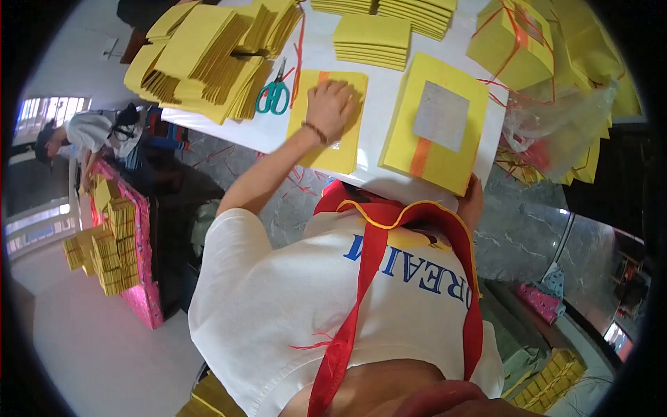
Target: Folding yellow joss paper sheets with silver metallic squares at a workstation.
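My left hand [332, 109], a beaded bracelet on its wrist, lies palm down with fingers spread on a flat stack of yellow paper [342, 154] that has an orange stripe. At the near right corner of a thicker yellow paper stack [399, 125], my right hand [471, 201] touches the edge. Its fingers are mostly hidden by that stack. On top of the thick stack are a grey square and an orange stripe. Green-handled scissors [274, 97] lie just left of the paper under my left hand, with red string [298, 59] beside them.
Fanned yellow paper bundles [201, 45] crowd the table's left, and folded stacks [372, 40] stand at the back. A tied yellow bundle [511, 42] and a clear plastic bag [556, 128] are at right. Another person [104, 135] bends over a pink-covered table [144, 257] at far left.
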Action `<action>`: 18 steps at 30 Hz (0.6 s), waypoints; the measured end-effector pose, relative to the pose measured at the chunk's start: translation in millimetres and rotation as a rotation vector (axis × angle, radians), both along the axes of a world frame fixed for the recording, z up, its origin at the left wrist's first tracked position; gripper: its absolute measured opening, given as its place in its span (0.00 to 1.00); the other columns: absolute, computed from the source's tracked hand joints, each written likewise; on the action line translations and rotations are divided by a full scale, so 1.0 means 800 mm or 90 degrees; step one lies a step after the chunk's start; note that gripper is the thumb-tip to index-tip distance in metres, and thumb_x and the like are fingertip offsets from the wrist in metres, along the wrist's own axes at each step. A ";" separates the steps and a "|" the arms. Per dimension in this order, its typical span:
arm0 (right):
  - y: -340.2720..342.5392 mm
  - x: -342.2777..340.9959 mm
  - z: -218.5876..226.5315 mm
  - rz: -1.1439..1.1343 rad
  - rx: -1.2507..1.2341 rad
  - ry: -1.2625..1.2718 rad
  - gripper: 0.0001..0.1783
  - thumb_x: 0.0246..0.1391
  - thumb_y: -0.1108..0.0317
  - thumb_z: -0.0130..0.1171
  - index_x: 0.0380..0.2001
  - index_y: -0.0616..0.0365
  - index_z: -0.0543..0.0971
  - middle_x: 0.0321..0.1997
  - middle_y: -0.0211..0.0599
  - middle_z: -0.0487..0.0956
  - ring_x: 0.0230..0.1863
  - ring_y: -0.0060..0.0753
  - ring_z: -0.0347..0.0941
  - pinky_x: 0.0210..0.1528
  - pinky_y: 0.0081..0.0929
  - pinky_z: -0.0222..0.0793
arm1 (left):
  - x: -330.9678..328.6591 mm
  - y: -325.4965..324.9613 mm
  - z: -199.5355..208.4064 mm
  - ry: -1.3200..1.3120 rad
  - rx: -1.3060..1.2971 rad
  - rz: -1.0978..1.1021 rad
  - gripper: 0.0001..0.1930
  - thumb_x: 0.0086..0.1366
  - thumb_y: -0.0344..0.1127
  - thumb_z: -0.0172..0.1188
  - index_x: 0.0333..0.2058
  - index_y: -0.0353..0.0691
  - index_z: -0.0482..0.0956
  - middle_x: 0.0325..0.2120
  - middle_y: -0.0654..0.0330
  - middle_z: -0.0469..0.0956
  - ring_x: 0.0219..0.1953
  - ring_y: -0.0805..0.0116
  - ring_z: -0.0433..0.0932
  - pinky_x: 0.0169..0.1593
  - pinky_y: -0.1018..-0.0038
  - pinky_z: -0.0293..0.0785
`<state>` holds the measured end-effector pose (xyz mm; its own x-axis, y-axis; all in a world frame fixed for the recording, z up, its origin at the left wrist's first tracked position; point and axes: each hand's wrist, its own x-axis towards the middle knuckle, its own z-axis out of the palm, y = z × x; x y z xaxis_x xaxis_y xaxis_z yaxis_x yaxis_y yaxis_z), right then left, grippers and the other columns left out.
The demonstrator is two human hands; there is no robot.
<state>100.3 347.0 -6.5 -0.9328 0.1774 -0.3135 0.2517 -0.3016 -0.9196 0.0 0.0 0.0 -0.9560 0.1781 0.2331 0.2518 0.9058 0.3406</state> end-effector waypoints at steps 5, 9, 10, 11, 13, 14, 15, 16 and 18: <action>0.006 -0.001 -0.021 -0.013 -0.031 -0.044 0.23 0.63 0.56 0.37 0.48 0.64 0.70 0.46 0.35 0.73 0.46 0.26 0.69 0.49 0.24 0.63 | 0.089 -0.001 -0.012 0.127 -0.065 0.055 0.19 0.54 0.47 0.56 0.45 0.49 0.74 0.51 0.54 0.66 0.55 0.49 0.60 0.51 0.50 0.54; 0.006 -0.016 -0.021 0.099 0.107 0.043 0.23 0.63 0.56 0.37 0.48 0.63 0.70 0.46 0.33 0.73 0.46 0.24 0.68 0.49 0.22 0.63 | 0.104 0.014 -0.004 0.089 -0.109 -0.022 0.27 0.53 0.53 0.56 0.52 0.54 0.69 0.56 0.53 0.61 0.59 0.46 0.55 0.53 0.41 0.49; 0.006 -0.020 -0.021 0.095 0.069 0.016 0.23 0.63 0.56 0.37 0.48 0.63 0.70 0.46 0.32 0.73 0.47 0.23 0.68 0.49 0.21 0.63 | 0.101 0.017 -0.013 0.076 -0.125 -0.065 0.26 0.53 0.52 0.56 0.52 0.54 0.69 0.56 0.53 0.61 0.60 0.46 0.54 0.53 0.40 0.49; 0.004 -0.022 -0.021 0.090 0.031 -0.010 0.22 0.64 0.56 0.36 0.49 0.63 0.70 0.47 0.32 0.73 0.47 0.23 0.68 0.49 0.20 0.63 | 0.099 0.020 -0.022 0.064 -0.141 -0.108 0.26 0.53 0.50 0.56 0.52 0.54 0.69 0.56 0.54 0.60 0.60 0.46 0.53 0.53 0.40 0.48; -0.003 -0.021 -0.009 0.107 0.055 0.011 0.22 0.64 0.56 0.36 0.49 0.63 0.70 0.47 0.32 0.73 0.47 0.24 0.68 0.49 0.21 0.63 | 0.092 0.031 -0.022 0.082 -0.108 -0.100 0.23 0.52 0.43 0.55 0.49 0.51 0.70 0.54 0.55 0.62 0.59 0.49 0.54 0.52 0.41 0.50; -0.006 -0.019 -0.005 0.121 0.078 0.032 0.23 0.64 0.56 0.36 0.49 0.63 0.70 0.47 0.33 0.73 0.47 0.24 0.68 0.49 0.22 0.63 | 0.087 0.035 -0.024 0.067 -0.119 -0.099 0.22 0.51 0.40 0.55 0.48 0.50 0.70 0.52 0.56 0.63 0.58 0.51 0.56 0.52 0.42 0.51; -0.005 -0.017 -0.005 0.124 0.079 0.033 0.23 0.64 0.56 0.36 0.49 0.63 0.70 0.47 0.33 0.73 0.47 0.24 0.68 0.49 0.22 0.63 | 0.083 0.039 -0.023 0.053 -0.128 -0.099 0.21 0.50 0.37 0.54 0.46 0.48 0.70 0.51 0.56 0.64 0.57 0.52 0.58 0.51 0.43 0.53; -0.004 -0.014 -0.006 0.107 0.028 0.012 0.23 0.64 0.56 0.35 0.49 0.63 0.70 0.47 0.33 0.73 0.48 0.25 0.68 0.50 0.22 0.63 | 0.083 0.042 -0.019 0.071 -0.119 -0.079 0.21 0.48 0.35 0.54 0.44 0.47 0.70 0.47 0.57 0.65 0.55 0.55 0.60 0.49 0.45 0.55; 0.000 -0.013 -0.016 0.088 -0.022 -0.007 0.23 0.64 0.56 0.35 0.49 0.63 0.69 0.48 0.33 0.73 0.48 0.25 0.68 0.50 0.23 0.63 | 0.086 0.039 -0.019 0.058 -0.139 -0.078 0.22 0.48 0.35 0.54 0.46 0.48 0.69 0.50 0.57 0.64 0.55 0.55 0.60 0.51 0.47 0.55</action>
<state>89.9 346.8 -19.1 -0.9441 0.0363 -0.3277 0.3033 -0.2943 -0.9063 68.7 31.5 -15.2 -0.9012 0.3466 0.2602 0.3845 0.9165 0.1107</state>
